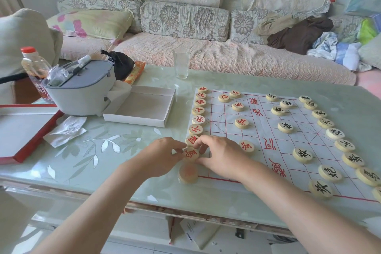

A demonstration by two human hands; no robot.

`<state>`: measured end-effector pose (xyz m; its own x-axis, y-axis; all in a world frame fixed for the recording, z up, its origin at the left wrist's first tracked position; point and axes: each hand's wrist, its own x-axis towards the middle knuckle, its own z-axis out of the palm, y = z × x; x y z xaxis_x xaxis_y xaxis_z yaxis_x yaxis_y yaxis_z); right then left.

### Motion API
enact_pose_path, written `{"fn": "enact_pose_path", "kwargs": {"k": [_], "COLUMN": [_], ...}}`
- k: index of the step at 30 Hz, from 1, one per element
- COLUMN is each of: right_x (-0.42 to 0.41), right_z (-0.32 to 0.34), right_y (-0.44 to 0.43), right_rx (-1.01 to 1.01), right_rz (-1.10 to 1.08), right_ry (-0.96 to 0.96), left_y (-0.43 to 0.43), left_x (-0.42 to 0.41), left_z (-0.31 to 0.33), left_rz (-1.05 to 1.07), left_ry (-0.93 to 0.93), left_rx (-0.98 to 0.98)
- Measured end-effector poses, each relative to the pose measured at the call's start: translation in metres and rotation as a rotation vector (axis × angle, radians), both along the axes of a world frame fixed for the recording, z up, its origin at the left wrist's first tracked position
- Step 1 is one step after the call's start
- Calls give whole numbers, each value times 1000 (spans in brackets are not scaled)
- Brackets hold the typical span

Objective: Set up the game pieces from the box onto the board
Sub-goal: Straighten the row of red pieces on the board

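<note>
Game pieces (241,123) stand almost all on the board (222,113), box (144,105) showing empty; your left hand (162,154) and right hand (222,156) both pinch the red horse piece (191,154) near red's row end, the blurred corner piece (188,173) beside it seemingly placed.

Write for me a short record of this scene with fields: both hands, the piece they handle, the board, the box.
left hand: fingertips pinch the left edge of the red piece
right hand: curled fingers hold the same piece from its right
piece position: in the column along the left edge of the board, near the closest corner
corner piece: just below it, mark too blurred to read
black pieces: on the right half
box: white, open, left of the board, no pieces visible inside
</note>
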<state>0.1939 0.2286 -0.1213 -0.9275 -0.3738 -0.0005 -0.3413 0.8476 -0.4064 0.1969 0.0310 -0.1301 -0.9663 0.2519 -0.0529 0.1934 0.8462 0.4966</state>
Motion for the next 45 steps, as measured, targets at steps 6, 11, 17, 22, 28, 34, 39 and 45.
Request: {"fn": "enact_pose_path", "kwargs": {"k": [6, 11, 17, 22, 28, 34, 39, 45], "right_x": [3, 7, 23, 26, 12, -31, -52, -59], "right_z": [0, 11, 21, 13, 27, 30, 16, 14], "right_y": [-3, 4, 1, -3, 3, 6, 1, -2], "right_rx": [3, -17, 43, 20, -70, 106, 219, 197], "right_rz": [-2, -16, 82, 108, 56, -54, -49, -38], "right_ry": [6, 28, -59, -85, -90, 38, -28, -35], "left_y": [2, -5, -8, -7, -10, 1, 7, 5], "left_x": [4, 15, 29, 28, 23, -9, -32, -44], "left_z": [2, 14, 17, 16, 25, 22, 9, 3], "left_rz": [-20, -4, -58, -55, 5, 71, 56, 29], "left_ry": [-41, -31, -120, -115, -148, 39, 21, 20], "left_rx": [-12, 18, -63, -60, -12, -19, -71, -63]}}
